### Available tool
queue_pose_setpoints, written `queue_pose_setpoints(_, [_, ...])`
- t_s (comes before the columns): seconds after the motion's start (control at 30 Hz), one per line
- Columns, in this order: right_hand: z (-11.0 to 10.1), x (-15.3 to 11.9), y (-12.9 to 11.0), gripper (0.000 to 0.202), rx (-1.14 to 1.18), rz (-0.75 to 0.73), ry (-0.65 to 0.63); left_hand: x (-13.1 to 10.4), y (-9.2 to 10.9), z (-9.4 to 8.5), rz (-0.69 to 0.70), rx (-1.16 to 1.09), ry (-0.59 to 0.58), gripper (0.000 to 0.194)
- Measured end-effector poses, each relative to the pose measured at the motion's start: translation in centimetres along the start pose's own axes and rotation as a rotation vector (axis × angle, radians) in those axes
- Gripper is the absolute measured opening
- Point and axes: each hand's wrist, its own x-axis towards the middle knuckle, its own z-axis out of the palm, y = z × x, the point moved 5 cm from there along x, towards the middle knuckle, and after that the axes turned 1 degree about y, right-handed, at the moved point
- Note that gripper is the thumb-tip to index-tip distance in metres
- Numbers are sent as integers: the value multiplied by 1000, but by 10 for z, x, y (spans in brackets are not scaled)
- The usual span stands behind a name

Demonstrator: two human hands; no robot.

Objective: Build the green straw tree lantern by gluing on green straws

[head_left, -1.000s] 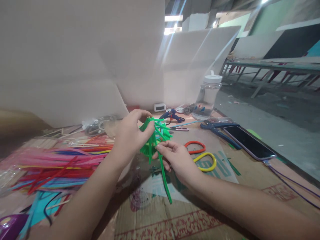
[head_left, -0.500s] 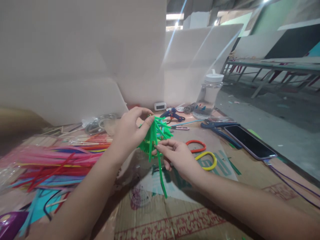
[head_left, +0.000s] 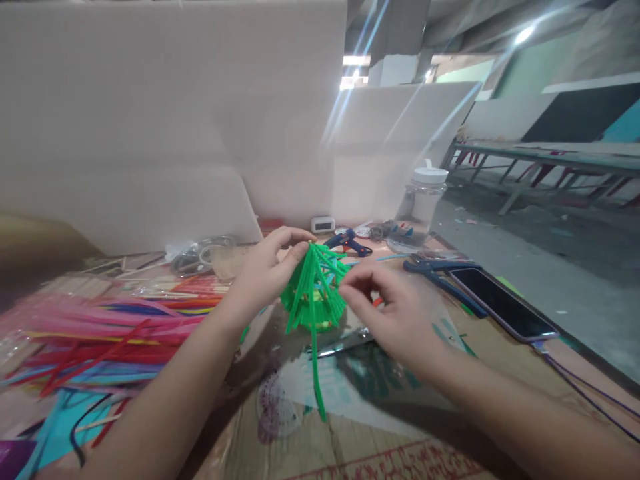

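Observation:
A cone of green pipe cleaners (head_left: 313,287) stands in the middle, its strands fanning down from a peak over a rounded green base. My left hand (head_left: 283,260) pinches the cone at its peak between thumb and fingers. One longer green strand hangs loose in front, down toward the cardboard. At the cone's right side, my right hand (head_left: 387,303) is closed, thumb and fingertips brought together beside the strand ends; whether anything is between them is hidden. Scissors (head_left: 340,345) lie under my right hand, blades showing, handles mostly covered.
Colored pipe cleaners (head_left: 120,333) are heaped at the left. Behind the cone lie a blue glue gun (head_left: 353,241) and a small white digital display (head_left: 323,224). To the right are a clear bottle (head_left: 420,207), blue-handled pliers (head_left: 445,283) and a cabled phone (head_left: 505,305). Cardboard (head_left: 280,460) covers the tabletop.
My right hand has left the long hanging strand and moved right and slightly up to the cone's side, now covering the scissor handles. The left hand keeps its pinch at the peak.

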Motion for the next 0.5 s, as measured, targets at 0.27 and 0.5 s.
queue_pose_setpoints(0.27, [-3, 74, 14, 19, -199, 27, -269, -3, 8, -2, 20, 79, -22, 24])
queue_pose_setpoints(0.5, [1, 67, 33, 20, -119, 100, -288, -8, 18, 1, 13, 127, -87, 27])
